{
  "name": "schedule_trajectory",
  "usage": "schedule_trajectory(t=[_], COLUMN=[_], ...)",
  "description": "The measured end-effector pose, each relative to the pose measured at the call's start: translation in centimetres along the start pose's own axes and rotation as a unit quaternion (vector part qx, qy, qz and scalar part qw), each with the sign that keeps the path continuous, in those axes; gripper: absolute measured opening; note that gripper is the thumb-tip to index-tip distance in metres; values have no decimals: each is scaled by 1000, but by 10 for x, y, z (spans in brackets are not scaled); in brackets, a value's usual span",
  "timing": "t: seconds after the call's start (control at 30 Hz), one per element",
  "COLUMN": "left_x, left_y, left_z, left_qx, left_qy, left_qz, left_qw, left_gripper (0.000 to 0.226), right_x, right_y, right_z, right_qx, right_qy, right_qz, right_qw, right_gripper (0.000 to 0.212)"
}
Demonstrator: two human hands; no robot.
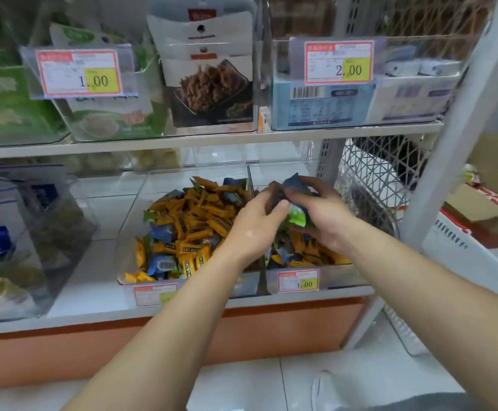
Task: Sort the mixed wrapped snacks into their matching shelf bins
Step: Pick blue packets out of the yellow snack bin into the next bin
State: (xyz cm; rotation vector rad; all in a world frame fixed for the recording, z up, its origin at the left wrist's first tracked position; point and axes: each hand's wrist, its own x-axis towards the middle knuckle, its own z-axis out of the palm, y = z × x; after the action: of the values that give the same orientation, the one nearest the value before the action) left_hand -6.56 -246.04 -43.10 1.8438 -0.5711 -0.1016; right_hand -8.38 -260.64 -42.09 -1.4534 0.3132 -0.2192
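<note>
Head view: left hand (256, 223) and right hand (323, 216) together grasp a bunch of snacks (296, 216), probably light, crinkly and slippery, best pinched at wrapper ends.

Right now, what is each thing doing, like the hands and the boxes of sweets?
left hand, pinching the held packets.
right hand, curled round the held packets.
held packets, blue and green, bunched between both hands over the right bin.
left bin, heaped with mixed orange, blue and green packets.
right bin, partly filled with orange and blue packets.
</note>
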Motion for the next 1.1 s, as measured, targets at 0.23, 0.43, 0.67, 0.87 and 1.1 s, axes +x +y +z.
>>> schedule_trajectory(t=[0.23, 0.43, 0.67, 0.87, 1.1], left_x=[-6, -17, -34, -54, -60], left_y=[-40, -57, -68, -71, -74], left_z=[-76, -94, -145, -156, -157], left_qx=[273, 328, 426, 450, 432], left_qy=[22, -95, -48, -82, -57], left_qz=[-14, -19, -75, -91, -135], left_qw=[962, 940, 900, 884, 890], left_gripper=[26, 20, 30, 44, 33], right_x=[32, 31, -7, 1, 1], right_y=[8, -11, 8, 12, 19], right_z=[-33, -3, 70, 77, 89], right_qx=[-535, -684, -630, -740, -791], right_qy=[-28, 36, -282, -317, -278], right_qz=[-184, -170, -308, -248, -238], right_qw=[824, 708, 655, 539, 490], right_gripper=[45, 46, 28, 38, 19])
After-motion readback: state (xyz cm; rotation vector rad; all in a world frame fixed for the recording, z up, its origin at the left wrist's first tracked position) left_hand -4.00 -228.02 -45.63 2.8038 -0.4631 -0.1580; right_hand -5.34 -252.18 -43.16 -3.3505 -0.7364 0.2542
